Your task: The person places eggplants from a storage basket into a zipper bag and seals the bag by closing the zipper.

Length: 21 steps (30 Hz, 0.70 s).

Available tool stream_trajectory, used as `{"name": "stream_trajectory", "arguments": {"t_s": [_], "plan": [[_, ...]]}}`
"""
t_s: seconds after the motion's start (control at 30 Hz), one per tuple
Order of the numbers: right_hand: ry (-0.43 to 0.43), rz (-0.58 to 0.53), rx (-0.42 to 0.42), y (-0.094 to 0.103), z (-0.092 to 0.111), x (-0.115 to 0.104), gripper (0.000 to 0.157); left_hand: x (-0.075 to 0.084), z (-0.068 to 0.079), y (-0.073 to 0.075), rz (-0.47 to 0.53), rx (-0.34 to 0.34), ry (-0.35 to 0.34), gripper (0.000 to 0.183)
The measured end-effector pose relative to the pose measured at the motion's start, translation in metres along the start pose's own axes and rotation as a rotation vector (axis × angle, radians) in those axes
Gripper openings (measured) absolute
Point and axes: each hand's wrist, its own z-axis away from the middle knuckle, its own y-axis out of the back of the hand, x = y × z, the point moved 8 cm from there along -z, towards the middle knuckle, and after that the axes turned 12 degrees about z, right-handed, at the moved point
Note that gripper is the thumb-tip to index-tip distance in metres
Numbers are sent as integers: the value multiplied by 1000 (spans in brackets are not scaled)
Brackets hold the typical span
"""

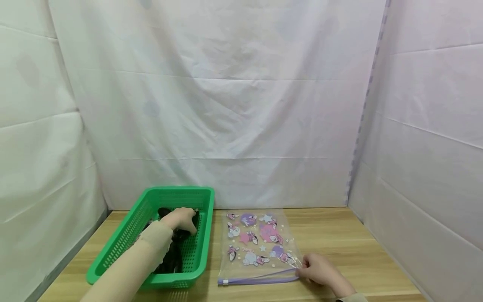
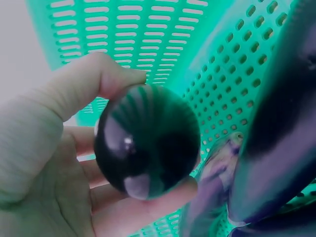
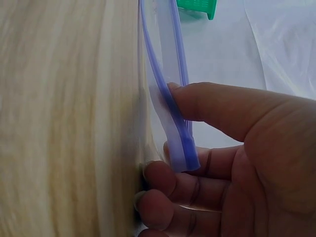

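Note:
My left hand point(image 1: 183, 219) reaches into the green basket point(image 1: 209, 235) and grips a glossy, dark purple eggplant point(image 2: 148, 143), its rounded end toward the wrist camera, thumb on one side and fingers on the other. More eggplants point(image 2: 271, 148) lie beside it in the basket, partly covered by my arm in the head view. To the right, a clear zip bag point(image 1: 241, 247) with pink and purple cartoon prints lies flat on the table. My right hand point(image 1: 320, 270) pinches the right end of its purple zip edge point(image 3: 165, 94), where the two strips stand slightly apart.
The white slider point(image 1: 225, 282) sits at the left end of the bag's zip. Wood-grain table point(image 1: 339, 235) surface extends right of the bag. White cloth point(image 1: 226, 117) hangs behind and on both sides.

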Motion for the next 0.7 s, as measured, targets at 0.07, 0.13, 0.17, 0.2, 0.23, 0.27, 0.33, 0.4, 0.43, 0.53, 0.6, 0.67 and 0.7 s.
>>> {"name": "stream_trajectory", "arguments": {"t_s": [0.07, 0.13, 0.17, 0.2, 0.23, 0.27, 0.33, 0.4, 0.43, 0.53, 0.6, 0.67, 0.7], "plan": [[-2, -7, -2, 0, 0, 0, 30, 1, 2, 2, 14, 0, -2, 64], [-8, -13, -5, 0, 0, 0, 29, 1, 4, 4, 26, 0, 2, 65], [-12, -17, -8, 0, 1, 0, 29, 1, 5, 5, 28, 2, 7, 65], [-13, -17, -11, 0, 1, 0, 28, 1, 7, 6, 31, 3, 9, 65], [-15, -21, -8, 1, 1, 0, 28, 1, 7, 7, 29, 8, 11, 65], [-16, -23, -8, 2, 1, 0, 28, 2, 8, 8, 27, 12, 12, 65], [-17, -36, -2, 3, 2, 0, 27, 3, 10, 9, 27, 14, 7, 64], [-14, -39, 5, 3, 2, 0, 27, 4, 13, 10, 12, 19, 0, 63], [-14, -43, 9, 3, 2, -1, 28, 4, 14, 10, 1, 21, -3, 62], [-13, -37, 12, 0, 3, 0, 28, 4, 19, 11, -24, 23, -6, 61], [-11, -38, 20, -1, 2, 0, 29, 5, 22, 13, -45, 26, -10, 60], [-11, -41, 25, -1, 2, 1, 29, 8, 25, 15, -62, 30, -15, 60], [-10, -40, 29, -1, 2, 1, 29, 9, 26, 16, -72, 31, -22, 60]]}}
